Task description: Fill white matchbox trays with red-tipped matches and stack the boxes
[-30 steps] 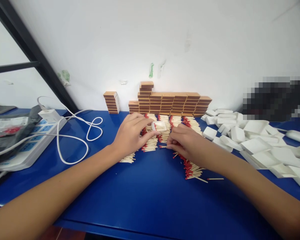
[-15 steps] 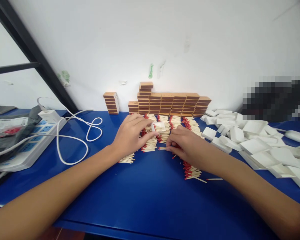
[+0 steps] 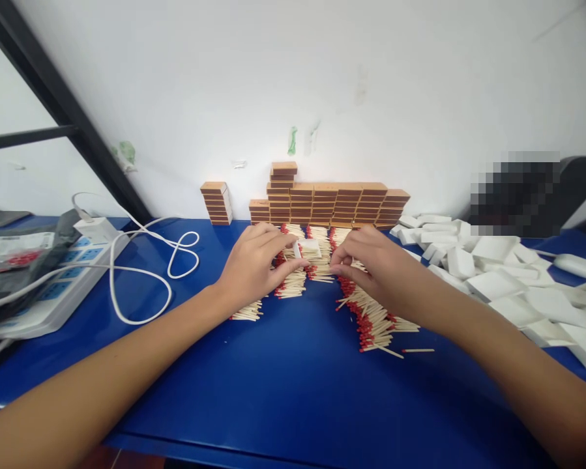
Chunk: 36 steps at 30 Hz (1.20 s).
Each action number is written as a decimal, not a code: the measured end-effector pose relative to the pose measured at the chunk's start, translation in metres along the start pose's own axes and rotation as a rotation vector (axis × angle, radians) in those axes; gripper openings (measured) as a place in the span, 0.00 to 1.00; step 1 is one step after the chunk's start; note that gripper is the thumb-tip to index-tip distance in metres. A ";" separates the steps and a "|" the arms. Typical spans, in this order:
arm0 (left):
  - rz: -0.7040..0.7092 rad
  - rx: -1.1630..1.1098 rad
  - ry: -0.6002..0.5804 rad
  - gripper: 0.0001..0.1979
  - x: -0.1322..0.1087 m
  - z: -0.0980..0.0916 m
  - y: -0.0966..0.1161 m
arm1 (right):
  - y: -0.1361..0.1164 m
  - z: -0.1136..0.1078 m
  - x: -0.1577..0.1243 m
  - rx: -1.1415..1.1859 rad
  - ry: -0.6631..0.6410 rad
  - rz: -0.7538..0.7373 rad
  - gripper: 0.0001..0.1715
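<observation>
Left hand (image 3: 253, 264): grip closed lightly on a small white matchbox tray (image 3: 309, 248), thumb under its near edge and fingers over the far side; tray held low and level just above the matches, mouth up, seemingly so that sticks can be laid in flat.
Right hand (image 3: 371, 264): fingertips pinched together just right of the tray, apparently grasping a few matches lifted from the rows; exact count hidden by the fingers.
Matches (image 3: 366, 312): spread in rows of red heads across the middle of the blue bench (image 3: 283, 384), running from the back edge toward the near edge; heads lined up the same way, likely for quick gathering; one stray match (image 3: 418, 350) lying apart to the right.
Brown matchboxes (image 3: 329, 205): stacked in neat columns along the back edge against the wall, with a separate short stack (image 3: 216, 202) to their left.
Empty white trays (image 3: 498, 273): heaped loosely toward the right edge, within reach of the right hand.
Power strip (image 3: 53, 286): near the left edge, white cable (image 3: 141, 273) looped beside it, well apart from the matches.
</observation>
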State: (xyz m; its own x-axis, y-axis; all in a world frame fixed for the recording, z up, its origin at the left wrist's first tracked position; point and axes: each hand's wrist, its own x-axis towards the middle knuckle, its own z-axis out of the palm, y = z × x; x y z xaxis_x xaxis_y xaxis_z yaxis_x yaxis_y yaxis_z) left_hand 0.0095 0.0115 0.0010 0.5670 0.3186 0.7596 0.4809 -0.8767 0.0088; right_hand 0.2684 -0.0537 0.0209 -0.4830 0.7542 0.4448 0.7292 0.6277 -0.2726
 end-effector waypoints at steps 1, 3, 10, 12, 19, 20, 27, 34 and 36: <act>0.012 0.001 0.003 0.19 0.000 0.000 0.000 | -0.001 -0.002 0.001 -0.011 0.040 -0.001 0.08; 0.039 -0.010 0.004 0.19 0.001 0.000 0.001 | -0.003 -0.004 0.002 -0.035 0.106 -0.001 0.08; 0.070 -0.171 -0.012 0.19 0.001 0.000 0.010 | -0.007 0.003 0.004 -0.091 0.192 -0.013 0.07; 0.071 -0.196 -0.006 0.19 0.000 0.001 0.011 | -0.008 0.005 0.004 -0.092 0.188 -0.015 0.08; 0.073 -0.207 -0.001 0.19 -0.001 0.003 0.010 | -0.011 0.009 0.003 -0.084 0.190 -0.036 0.07; 0.072 -0.202 -0.001 0.19 -0.001 0.003 0.010 | -0.010 0.009 0.003 -0.086 0.197 -0.042 0.07; -0.033 -0.100 0.032 0.18 -0.001 0.001 0.007 | -0.002 0.006 0.003 -0.097 0.236 -0.027 0.08; -0.075 -0.043 0.062 0.17 -0.002 0.001 0.003 | 0.005 0.020 -0.002 -0.064 -0.006 -0.039 0.05; -0.067 -0.039 0.050 0.17 -0.002 0.002 0.003 | 0.006 0.024 -0.003 -0.066 -0.031 -0.033 0.05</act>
State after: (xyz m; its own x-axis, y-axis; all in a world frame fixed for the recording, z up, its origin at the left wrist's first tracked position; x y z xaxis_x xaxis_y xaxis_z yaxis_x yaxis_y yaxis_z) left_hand 0.0110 0.0085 -0.0019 0.4997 0.3594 0.7881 0.4900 -0.8676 0.0850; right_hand 0.2621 -0.0479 -0.0027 -0.5212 0.7397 0.4257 0.7424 0.6390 -0.2014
